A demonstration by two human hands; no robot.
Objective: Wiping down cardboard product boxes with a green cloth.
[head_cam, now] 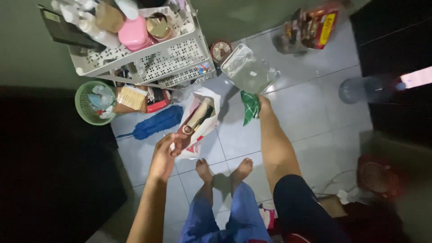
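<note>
l hand pinching rim of white plastic bag on floor tiles, r hand closed on green cloth just right of bag, under clear container, so l hand nearer.

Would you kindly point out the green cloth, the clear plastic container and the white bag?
green cloth (249, 107): head view, middle of the folds.
clear plastic container (250, 73): head view, its transparent base.
white bag (208, 127): head view, right side panel.
</note>
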